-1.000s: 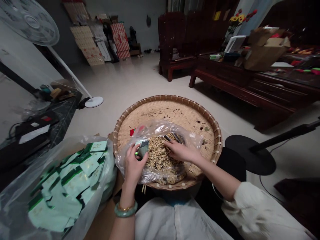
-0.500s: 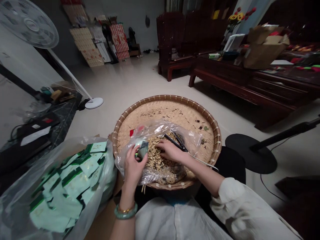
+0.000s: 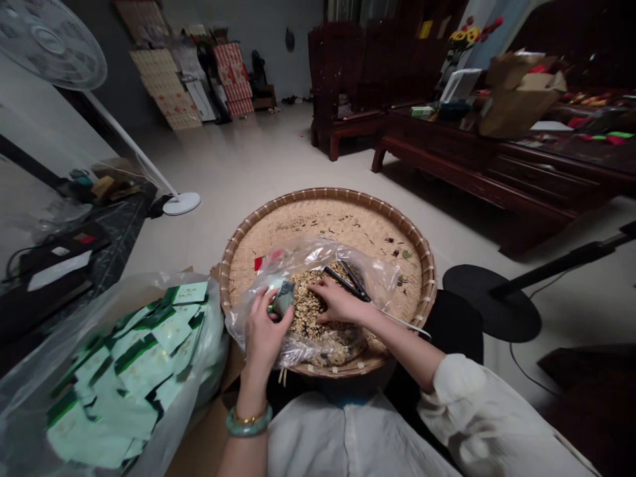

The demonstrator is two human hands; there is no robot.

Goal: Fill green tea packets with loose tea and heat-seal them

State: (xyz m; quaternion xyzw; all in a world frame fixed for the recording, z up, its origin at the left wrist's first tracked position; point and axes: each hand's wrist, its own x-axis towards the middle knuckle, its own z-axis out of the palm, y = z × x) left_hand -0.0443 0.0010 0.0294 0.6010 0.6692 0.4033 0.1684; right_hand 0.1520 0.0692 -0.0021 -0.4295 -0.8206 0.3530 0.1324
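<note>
My left hand is closed around a small pale green packet, whose mouth faces right. Beside it, my right hand has its fingers spread and their tips in loose, tan, grain-like pieces with dark bits. These pieces lie in a clear plastic bag, opened out on a round woven bamboo tray. Just behind my right hand rests a black two-armed tool like a hair straightener, with a white cord. A red packet is partly visible by the bag's left edge.
At my left, a large plastic bag holds several flat green packets. A fan base stands beyond it. On the right are a black round stand base and a dark wooden table bearing a cardboard box.
My right hand's fingers have spread apart over the loose pieces. My left hand keeps the packet in nearly the same place. The view has shifted slightly.
</note>
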